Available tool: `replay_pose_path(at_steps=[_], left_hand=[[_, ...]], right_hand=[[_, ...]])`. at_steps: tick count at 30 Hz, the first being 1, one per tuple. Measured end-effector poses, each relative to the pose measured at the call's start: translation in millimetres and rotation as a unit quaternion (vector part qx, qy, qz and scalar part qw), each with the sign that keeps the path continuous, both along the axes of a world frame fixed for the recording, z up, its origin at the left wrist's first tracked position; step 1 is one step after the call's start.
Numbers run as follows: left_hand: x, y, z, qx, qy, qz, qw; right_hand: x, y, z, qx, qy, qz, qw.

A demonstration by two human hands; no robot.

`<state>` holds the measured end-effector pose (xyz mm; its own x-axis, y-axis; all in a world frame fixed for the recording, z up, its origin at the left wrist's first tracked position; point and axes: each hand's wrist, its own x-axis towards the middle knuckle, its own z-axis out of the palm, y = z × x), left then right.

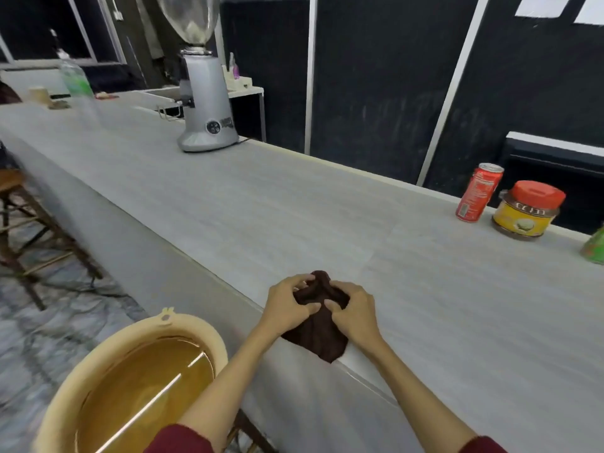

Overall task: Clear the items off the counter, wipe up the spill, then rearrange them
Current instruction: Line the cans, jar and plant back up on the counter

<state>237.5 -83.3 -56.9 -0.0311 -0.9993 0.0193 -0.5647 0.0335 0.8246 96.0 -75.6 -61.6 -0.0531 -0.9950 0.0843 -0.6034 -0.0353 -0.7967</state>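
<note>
Your left hand and right hand both clutch one brown cloth on the desk; at 2 o'clock stand one red can, one jar, perhaps a green container.

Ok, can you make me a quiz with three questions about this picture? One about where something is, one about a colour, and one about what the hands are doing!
1. Where is the basin of water?
A. On the counter beside the can
B. Below the counter's near edge, to the person's left
C. Behind the coffee grinder

2. What colour is the jar's lid?
A. Red
B. Blue
C. White

3. What are the two hands doing?
A. Resting flat and empty
B. Lifting the can
C. Both gripping the dark cloth

Answers:
1 B: the basin sits lower than the counter, left of the arms.
2 A: the jar next to the red can has a red lid.
3 C: the left hand and right hand both bunch up the cloth at the counter's edge.
</note>
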Motion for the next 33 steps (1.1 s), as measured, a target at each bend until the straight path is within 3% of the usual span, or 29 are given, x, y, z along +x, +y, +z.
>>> replay_pose_path(at_steps=[7, 11, 19, 28, 33], left_hand=[[35, 27, 0, 0.056, 0.116, 0.131, 0.983], [65, 61, -6, 0.05, 0.17, 0.205, 0.963], [123, 151, -20, 0.041, 0.177, 0.331, 0.926], [141, 212, -25, 0.146, 0.308, 0.322, 0.883], [148, 206, -52, 0.191, 0.248, 0.358, 0.88]], right_hand=[[38, 5, 10, 0.011, -0.096, 0.045, 0.994], [73, 14, 9, 0.017, -0.102, 0.11, 0.989], [142, 57, -2, 0.084, -0.098, 0.281, 0.951], [171, 65, -8, 0.192, -0.029, 0.413, 0.89], [184, 62, -30, 0.207, 0.047, 0.441, 0.872]])
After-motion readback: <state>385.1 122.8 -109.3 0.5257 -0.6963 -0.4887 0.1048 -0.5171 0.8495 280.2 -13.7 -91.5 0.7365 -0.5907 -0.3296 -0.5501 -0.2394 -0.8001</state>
